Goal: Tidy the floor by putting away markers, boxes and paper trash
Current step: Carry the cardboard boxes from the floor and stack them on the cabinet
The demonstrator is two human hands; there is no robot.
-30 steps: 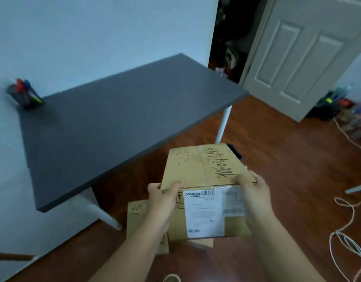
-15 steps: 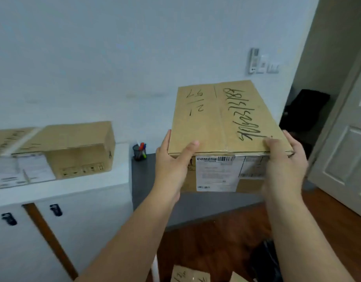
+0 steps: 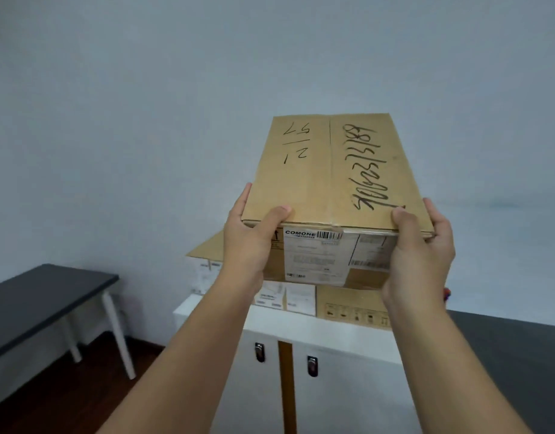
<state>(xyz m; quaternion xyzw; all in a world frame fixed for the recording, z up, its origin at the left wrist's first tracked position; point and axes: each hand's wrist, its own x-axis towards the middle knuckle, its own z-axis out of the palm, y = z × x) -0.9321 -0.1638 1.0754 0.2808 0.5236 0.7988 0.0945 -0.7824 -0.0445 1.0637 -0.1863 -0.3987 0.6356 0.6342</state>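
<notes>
Both hands grip one shipping box: my left hand (image 3: pixel 249 245) clamps its near left corner; the rectangular corrugated cardboard box (image 3: pixel 329 173), long axis pointing away toward the wall, hangs above stacked boxes (image 3: pixel 348 303) on the white cabinet (image 3: pixel 269 327); my right hand (image 3: pixel 418 258) clamps its right corner.

Pale wall (image 3: pixel 144 104), white cabinet (image 3: pixel 326 371), dark tables (image 3: pixel 35 296), wooden floor (image 3: pixel 66 393)

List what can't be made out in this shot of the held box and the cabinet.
- Head view: cardboard box label print is too blurred to read beyond COMONE.
- Boxes on the white cabinet: mostly hidden behind the held box, left hand and right hand; count unclear.
- The floor is mostly out of frame.
</notes>
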